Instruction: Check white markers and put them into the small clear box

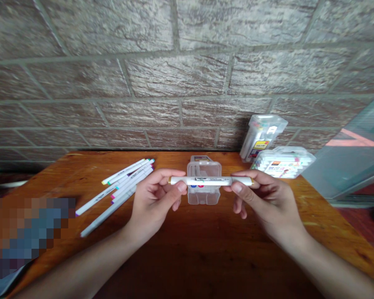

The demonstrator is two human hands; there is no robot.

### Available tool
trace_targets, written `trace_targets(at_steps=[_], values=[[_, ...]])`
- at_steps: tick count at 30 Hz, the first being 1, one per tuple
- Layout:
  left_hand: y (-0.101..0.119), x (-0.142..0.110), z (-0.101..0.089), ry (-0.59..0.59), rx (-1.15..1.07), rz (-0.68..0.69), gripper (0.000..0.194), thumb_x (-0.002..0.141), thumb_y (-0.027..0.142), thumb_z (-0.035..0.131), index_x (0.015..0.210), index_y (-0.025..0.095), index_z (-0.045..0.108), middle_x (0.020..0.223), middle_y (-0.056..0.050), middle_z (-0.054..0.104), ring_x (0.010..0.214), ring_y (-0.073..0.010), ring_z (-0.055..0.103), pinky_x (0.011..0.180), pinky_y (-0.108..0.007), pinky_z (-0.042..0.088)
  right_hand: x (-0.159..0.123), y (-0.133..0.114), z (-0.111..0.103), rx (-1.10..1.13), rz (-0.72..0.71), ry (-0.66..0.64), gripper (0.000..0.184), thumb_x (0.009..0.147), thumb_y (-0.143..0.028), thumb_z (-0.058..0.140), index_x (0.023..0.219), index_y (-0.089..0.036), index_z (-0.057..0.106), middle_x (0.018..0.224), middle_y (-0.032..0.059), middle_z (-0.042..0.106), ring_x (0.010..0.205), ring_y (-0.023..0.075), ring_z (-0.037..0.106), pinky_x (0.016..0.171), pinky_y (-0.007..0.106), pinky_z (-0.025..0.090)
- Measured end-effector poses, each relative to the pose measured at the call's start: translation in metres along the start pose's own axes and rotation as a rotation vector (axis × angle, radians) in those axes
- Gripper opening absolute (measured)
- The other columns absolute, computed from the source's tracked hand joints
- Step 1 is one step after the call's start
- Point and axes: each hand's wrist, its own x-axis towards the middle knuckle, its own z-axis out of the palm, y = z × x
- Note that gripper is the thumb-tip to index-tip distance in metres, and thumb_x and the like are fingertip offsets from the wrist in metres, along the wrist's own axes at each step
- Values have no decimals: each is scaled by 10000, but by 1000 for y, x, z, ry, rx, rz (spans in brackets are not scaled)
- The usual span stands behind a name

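Note:
A white marker (216,181) with yellowish ends and dark print is held level above the table. My left hand (157,193) pinches its left end between thumb and fingers. At the other end, my right hand (262,197) grips it the same way. Behind the marker stands a clear plastic case (204,197), its lid tipped back; the marker hides part of it. Left of my left hand lie several white markers (124,182) with coloured ends, loosely bunched on the wood.
The wooden table (187,253) meets a brick wall (149,74) at the back. At the back right stand a tall clear marker case (257,139) and a lower case filled with markers (282,164). A blurred-out device (28,236) lies at the left edge.

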Motion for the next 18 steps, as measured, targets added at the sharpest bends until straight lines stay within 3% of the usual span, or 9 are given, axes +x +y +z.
trace_targets(at_steps=[12, 18], values=[[0, -1, -1, 31, -17, -28, 194, 933, 231, 810, 1123, 223, 770, 676, 47, 635, 509, -56, 533, 495, -176, 423, -3, 1, 4, -72, 20, -85, 230, 782, -192, 935, 959, -194, 788, 632, -28, 748, 449, 81, 655, 437, 125, 542], [3, 2, -1, 37, -99, -75, 154, 926, 253, 816, 1071, 207, 794, 663, 47, 608, 500, -47, 485, 494, -183, 381, -7, 1, 7, -60, 60, -201, 67, 907, -223, 832, 963, -201, 802, 761, -2, 780, 545, 66, 662, 495, 114, 556]])
